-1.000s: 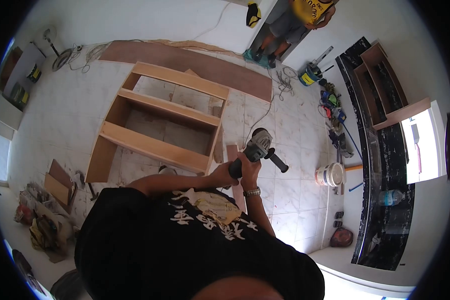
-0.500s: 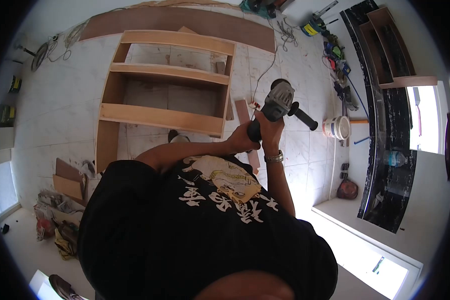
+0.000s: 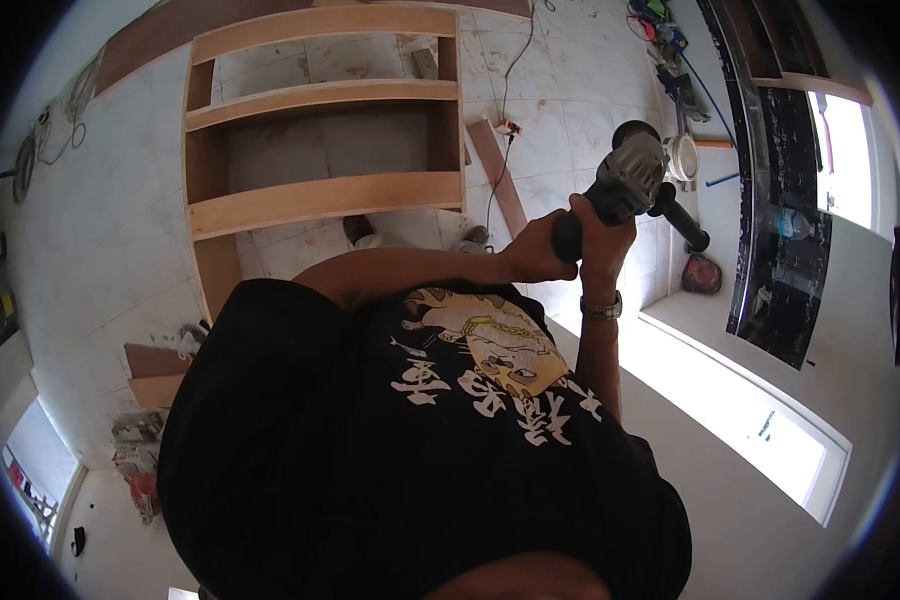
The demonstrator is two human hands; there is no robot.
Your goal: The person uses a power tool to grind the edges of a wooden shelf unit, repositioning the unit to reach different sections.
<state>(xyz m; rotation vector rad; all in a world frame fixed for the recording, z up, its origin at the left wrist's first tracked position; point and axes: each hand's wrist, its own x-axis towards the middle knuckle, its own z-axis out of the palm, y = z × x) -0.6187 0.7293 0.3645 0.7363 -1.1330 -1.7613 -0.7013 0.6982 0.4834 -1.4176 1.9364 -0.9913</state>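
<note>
An angle grinder, grey at the head with a black body, is held up in front of my chest on the right. My right hand, a metal watch at its wrist, wraps round the grinder's black body. Closed about the rear end of the same body is my left hand. The black side handle sticks out to the lower right, with no hand on it. Behind the grey head shows the dark round disc. A wooden cabinet frame with open compartments stands on the floor to the left.
A brown board lies on the tiles by an orange-and-white socket block with a black cord. A white bucket stands beyond the grinder. At the right runs a black counter. My shoes are close to the frame.
The view has turned and shifted, so the cabinet frame sits higher in it. Both hands and the grinder have moved right, overlapping the bucket now. The grip looks the same.
</note>
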